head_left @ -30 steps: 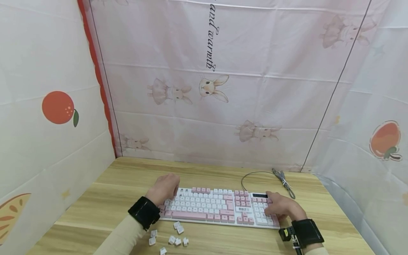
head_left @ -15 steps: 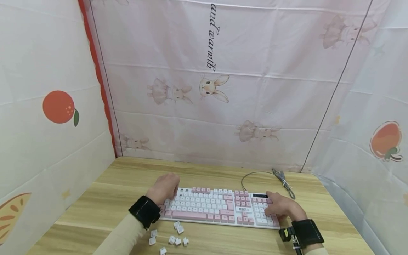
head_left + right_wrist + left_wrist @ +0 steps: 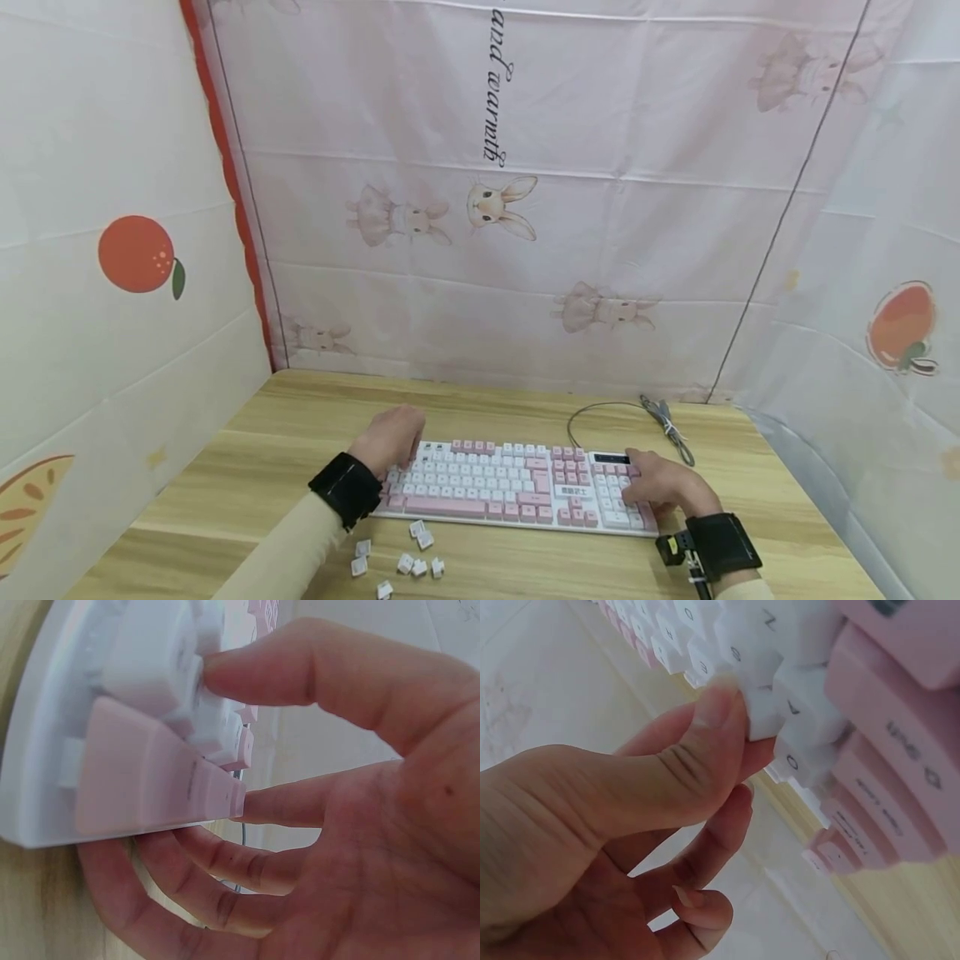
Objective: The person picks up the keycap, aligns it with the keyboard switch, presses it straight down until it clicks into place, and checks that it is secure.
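A white and pink keyboard (image 3: 480, 487) lies on the wooden table. Over its left end is my left hand (image 3: 390, 439), thumb and forefinger pinching a white keycap (image 3: 763, 718) among the letter keys; the other fingers curl loosely below. White keys marked A and Q and a pink Shift key (image 3: 907, 742) are close by. At the far right end my right hand (image 3: 667, 483) grips the keyboard, its thumb on the white number keys (image 3: 154, 660) and its other fingers round the side edge beside the tall pink key (image 3: 120, 765).
Several loose white keycaps (image 3: 418, 568) are scattered on the table (image 3: 525, 567) in front of the keyboard's left half. A grey cable (image 3: 662, 417) lies bundled behind the right end. Printed cloth walls (image 3: 450, 333) enclose the table at the back and both sides.
My left wrist has risen a little and shifted slightly right, with the fingers still at the same keys. The right hand, keyboard and loose keycaps stay in place.
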A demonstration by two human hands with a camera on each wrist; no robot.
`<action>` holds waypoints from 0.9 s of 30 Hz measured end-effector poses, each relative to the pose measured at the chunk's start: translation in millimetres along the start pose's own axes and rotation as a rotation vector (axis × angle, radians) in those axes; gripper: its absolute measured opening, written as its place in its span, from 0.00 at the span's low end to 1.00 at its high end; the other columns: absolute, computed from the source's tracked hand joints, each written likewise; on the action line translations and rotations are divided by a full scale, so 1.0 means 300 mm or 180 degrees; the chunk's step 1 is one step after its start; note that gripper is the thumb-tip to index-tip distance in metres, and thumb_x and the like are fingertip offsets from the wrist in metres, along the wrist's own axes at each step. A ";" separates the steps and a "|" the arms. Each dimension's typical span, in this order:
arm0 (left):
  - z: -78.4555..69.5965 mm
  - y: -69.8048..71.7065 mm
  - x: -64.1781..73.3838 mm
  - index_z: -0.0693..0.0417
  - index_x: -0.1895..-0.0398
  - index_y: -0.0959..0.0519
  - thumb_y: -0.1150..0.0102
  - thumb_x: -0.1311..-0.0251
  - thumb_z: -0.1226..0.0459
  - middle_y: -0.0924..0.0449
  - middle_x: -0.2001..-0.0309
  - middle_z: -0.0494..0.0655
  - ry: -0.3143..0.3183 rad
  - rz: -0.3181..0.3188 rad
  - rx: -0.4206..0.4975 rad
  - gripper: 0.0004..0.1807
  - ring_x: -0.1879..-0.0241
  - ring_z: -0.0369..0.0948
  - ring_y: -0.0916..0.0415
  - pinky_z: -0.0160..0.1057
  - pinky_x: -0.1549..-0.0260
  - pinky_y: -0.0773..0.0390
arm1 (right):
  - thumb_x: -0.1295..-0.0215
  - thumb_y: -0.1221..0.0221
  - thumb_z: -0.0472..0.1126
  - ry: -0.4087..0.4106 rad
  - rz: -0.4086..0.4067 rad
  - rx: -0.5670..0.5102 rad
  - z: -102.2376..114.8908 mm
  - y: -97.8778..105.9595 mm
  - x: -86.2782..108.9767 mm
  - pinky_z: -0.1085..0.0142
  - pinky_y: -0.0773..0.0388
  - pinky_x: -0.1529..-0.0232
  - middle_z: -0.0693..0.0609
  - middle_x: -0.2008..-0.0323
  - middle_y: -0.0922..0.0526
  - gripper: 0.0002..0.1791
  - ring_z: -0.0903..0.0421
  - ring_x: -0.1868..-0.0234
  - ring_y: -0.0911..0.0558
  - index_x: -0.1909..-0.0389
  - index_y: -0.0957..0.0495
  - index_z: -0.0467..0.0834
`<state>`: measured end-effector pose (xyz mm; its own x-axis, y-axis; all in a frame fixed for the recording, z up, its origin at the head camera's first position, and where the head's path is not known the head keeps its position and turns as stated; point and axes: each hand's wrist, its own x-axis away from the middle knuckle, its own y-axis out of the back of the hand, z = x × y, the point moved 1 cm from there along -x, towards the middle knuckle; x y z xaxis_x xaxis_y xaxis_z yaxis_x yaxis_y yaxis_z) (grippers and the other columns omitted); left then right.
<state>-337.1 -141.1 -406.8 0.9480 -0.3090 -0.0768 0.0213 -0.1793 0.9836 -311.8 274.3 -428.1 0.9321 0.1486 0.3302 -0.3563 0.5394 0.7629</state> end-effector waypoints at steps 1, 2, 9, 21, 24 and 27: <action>0.001 -0.001 -0.001 0.53 0.89 0.22 0.26 0.62 0.83 0.24 0.83 0.40 0.0017 0.0009 0.0021 0.19 0.78 0.38 0.29 0.35 0.75 0.26 | 0.42 0.34 0.37 0.0003 0.0003 0.0004 0.000 0.000 0.000 0.57 0.19 0.65 0.26 0.35 0.33 0.52 0.47 0.56 0.23 0.23 0.52 0.25; 0.000 -0.001 -0.001 0.53 0.90 0.22 0.26 0.62 0.83 0.24 0.83 0.41 0.0033 0.0017 0.0049 0.19 0.78 0.38 0.29 0.35 0.75 0.26 | 0.42 0.34 0.36 0.0005 0.0003 0.0007 0.001 0.001 0.000 0.57 0.19 0.65 0.25 0.35 0.33 0.52 0.47 0.56 0.23 0.23 0.52 0.25; -0.009 -0.012 -0.016 0.54 0.90 0.23 0.29 0.63 0.84 0.25 0.81 0.43 0.0040 0.0065 -0.0009 0.19 0.78 0.40 0.31 0.34 0.77 0.31 | 0.43 0.34 0.36 -0.0020 -0.0010 -0.0021 0.003 0.009 0.000 0.58 0.19 0.67 0.26 0.34 0.34 0.53 0.49 0.57 0.23 0.22 0.53 0.26; -0.007 -0.011 -0.031 0.56 0.92 0.23 0.30 0.64 0.85 0.27 0.85 0.42 -0.0006 0.0009 0.0181 0.19 0.80 0.38 0.32 0.32 0.80 0.33 | 0.43 0.34 0.36 -0.0033 -0.0020 -0.0011 0.002 0.026 -0.001 0.58 0.19 0.65 0.25 0.32 0.35 0.53 0.47 0.55 0.23 0.22 0.53 0.26; 0.009 -0.015 -0.035 0.56 0.93 0.23 0.29 0.66 0.86 0.28 0.87 0.40 -0.0046 -0.0014 0.0234 0.19 0.82 0.37 0.32 0.31 0.81 0.33 | 0.43 0.33 0.36 -0.0041 -0.0029 -0.0009 0.004 0.027 -0.001 0.58 0.19 0.65 0.25 0.31 0.36 0.53 0.47 0.54 0.23 0.22 0.53 0.27; 0.027 -0.017 -0.038 0.56 0.94 0.24 0.29 0.67 0.86 0.30 0.89 0.39 -0.0102 -0.0018 0.0244 0.20 0.83 0.36 0.33 0.31 0.81 0.32 | 0.44 0.33 0.37 -0.0026 -0.0038 -0.0007 0.007 0.026 -0.003 0.57 0.19 0.65 0.24 0.31 0.36 0.53 0.46 0.54 0.23 0.22 0.52 0.27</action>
<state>-350.8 -144.3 -412.2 0.9372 -0.3374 -0.0886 0.0009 -0.2517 0.9678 -315.5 276.5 -421.3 0.9358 0.1352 0.3256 -0.3449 0.5429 0.7657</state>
